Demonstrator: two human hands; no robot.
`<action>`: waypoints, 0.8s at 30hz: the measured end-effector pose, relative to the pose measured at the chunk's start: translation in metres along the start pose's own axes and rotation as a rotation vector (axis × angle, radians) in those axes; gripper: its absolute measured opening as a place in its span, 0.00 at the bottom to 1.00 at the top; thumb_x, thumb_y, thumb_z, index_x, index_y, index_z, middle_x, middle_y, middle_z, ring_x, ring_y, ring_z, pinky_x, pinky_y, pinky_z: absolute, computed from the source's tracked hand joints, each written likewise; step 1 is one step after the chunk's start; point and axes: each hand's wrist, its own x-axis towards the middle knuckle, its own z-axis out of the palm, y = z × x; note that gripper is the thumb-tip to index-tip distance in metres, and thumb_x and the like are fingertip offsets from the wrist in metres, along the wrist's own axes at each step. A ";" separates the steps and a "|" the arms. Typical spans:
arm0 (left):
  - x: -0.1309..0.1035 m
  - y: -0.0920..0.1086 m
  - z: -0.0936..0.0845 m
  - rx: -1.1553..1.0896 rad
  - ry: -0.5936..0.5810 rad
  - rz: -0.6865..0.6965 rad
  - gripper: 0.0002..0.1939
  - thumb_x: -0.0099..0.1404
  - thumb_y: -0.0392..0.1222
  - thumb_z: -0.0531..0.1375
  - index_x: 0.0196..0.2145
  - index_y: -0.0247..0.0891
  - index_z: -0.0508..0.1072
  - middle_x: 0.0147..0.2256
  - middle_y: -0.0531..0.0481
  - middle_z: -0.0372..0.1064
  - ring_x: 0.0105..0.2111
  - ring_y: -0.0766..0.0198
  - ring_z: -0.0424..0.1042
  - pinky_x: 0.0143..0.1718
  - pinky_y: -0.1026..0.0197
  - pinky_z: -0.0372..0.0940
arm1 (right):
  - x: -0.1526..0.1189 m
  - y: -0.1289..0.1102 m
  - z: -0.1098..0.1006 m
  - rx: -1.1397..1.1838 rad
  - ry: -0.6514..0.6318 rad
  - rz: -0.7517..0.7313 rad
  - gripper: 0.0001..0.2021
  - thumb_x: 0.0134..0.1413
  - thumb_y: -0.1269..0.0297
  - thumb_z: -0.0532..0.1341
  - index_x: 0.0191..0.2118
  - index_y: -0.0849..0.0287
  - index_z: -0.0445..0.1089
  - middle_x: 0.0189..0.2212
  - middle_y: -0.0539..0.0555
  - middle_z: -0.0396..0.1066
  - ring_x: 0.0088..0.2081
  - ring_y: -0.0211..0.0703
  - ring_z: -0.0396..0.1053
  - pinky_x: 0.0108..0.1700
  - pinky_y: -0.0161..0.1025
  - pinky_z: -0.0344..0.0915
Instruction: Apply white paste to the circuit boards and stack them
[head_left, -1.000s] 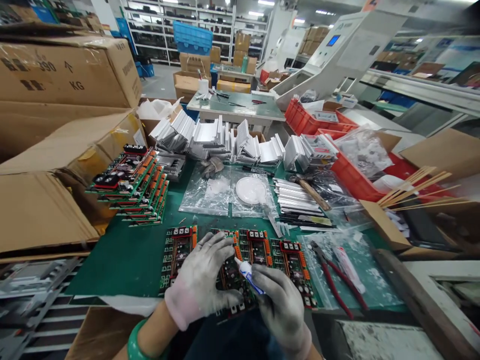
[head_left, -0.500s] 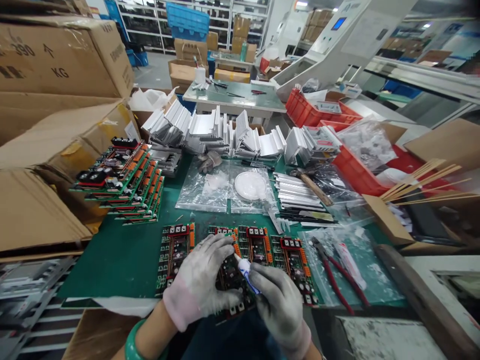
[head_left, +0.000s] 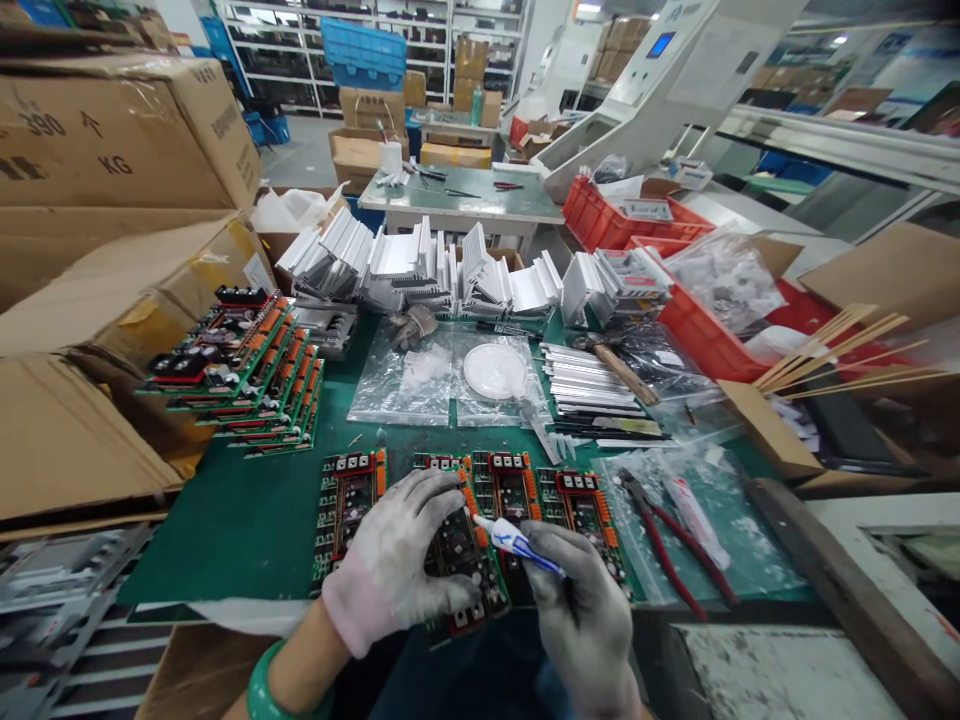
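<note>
Grasping the small white-and-blue tube (head_left: 529, 548), the fingers of your right hand (head_left: 583, 605) close around its rear part, with the nozzle pointing at the orange strip on the right edge of the circuit board (head_left: 457, 548) under your left hand (head_left: 401, 560). Whether nozzle and strip touch is too small to tell. Squeeze too hard and the contents could blob onto that strip. Your left fingers spread across the board, unclenched; how firmly they press does not show. Too light a touch could let the board pivot, since its near end seems to reach past the edge of the bench (head_left: 225, 540). Your smudged gloves might also leave marks on it. Just right of the board lie two more boards (head_left: 510, 485) (head_left: 589, 515), so a dipping right hand could nudge them. Left of it sits another single board (head_left: 349, 515). Farther left and beyond it, the board stack (head_left: 247, 370) looks uneven, and a bumping elbow might topple it. Well right of it, red-handled pliers (head_left: 671, 545) could snag a sleeve.
</note>
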 end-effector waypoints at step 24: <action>0.007 -0.012 0.001 0.123 -0.077 0.097 0.41 0.55 0.77 0.54 0.51 0.39 0.68 0.54 0.37 0.65 0.52 0.44 0.68 0.49 0.43 0.67 | -0.006 -0.005 0.004 0.042 0.015 0.019 0.09 0.63 0.69 0.58 0.46 0.51 0.71 0.39 0.53 0.74 0.39 0.42 0.76 0.40 0.36 0.75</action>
